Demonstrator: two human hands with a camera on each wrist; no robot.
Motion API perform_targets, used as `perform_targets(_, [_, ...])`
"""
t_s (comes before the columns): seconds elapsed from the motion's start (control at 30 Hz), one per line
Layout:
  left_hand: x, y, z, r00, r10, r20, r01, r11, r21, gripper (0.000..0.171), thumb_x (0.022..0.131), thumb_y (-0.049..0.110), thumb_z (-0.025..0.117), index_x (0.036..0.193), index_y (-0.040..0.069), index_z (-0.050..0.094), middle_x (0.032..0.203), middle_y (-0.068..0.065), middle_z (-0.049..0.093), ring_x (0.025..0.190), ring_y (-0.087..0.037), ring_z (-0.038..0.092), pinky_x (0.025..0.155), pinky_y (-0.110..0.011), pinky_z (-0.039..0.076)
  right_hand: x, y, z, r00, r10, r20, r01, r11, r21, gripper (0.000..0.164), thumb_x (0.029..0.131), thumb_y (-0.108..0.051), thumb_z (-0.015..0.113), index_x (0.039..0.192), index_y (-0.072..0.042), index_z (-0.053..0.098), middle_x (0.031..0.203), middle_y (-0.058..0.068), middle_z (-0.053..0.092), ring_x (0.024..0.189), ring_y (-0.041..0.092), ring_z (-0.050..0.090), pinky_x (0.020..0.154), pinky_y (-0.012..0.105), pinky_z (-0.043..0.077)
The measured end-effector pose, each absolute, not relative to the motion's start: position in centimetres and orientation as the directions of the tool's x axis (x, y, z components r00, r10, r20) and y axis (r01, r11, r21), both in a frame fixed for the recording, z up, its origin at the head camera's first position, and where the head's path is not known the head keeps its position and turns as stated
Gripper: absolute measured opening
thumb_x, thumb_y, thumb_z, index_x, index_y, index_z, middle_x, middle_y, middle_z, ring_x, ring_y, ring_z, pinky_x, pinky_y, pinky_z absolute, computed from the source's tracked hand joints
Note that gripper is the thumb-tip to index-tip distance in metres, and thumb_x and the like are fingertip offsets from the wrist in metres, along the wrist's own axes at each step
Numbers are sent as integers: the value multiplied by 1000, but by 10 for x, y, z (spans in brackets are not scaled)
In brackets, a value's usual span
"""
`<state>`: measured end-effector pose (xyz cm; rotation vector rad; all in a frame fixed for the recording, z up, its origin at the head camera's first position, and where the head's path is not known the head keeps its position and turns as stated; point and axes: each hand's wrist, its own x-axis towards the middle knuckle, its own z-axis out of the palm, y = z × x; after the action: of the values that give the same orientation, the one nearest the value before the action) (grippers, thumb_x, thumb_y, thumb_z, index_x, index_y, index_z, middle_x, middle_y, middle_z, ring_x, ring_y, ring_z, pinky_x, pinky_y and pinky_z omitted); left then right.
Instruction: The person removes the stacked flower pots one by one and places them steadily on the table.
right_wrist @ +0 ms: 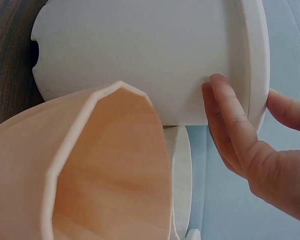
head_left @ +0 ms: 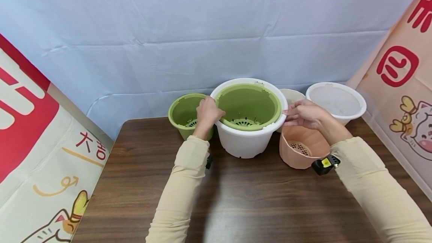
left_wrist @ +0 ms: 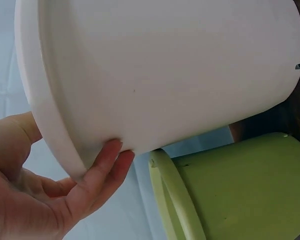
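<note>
A large white flower pot [head_left: 244,143] stands upright on the table, with a green slotted pot [head_left: 249,102] nested inside it. My left hand [head_left: 208,113] grips its left rim. In the left wrist view, the fingers [left_wrist: 110,157] reach under the white rim and the thumb is hidden behind it. On the opposite side my right hand [head_left: 305,114] pinches the rim. The right wrist view shows its fingertips [right_wrist: 217,85] against the outer wall below the rim, the thumb over the edge.
Left of the white pot stands a smaller green pot [head_left: 175,113]. To its right are a peach faceted pot [head_left: 290,156], a cream pot [head_left: 291,95] partly hidden behind, and another white pot [head_left: 358,102]. A pale cloth [head_left: 202,48] hangs behind the brown table [head_left: 141,175].
</note>
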<state>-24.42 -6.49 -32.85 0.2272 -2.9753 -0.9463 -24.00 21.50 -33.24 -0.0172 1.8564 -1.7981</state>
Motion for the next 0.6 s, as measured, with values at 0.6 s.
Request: perform_targets(0.6, [-244, -68, -327, -988, -150, -43, -145, 788, 598, 55, 70, 17, 76, 112, -6, 49, 97, -16, 58, 93, -31, 56, 81, -37, 49, -240, 215, -333, -842, -388, -374, 371, 85, -925, 18, 93, 4, 41, 108, 12, 34, 80, 8, 64, 78, 17, 64, 83, 35, 50])
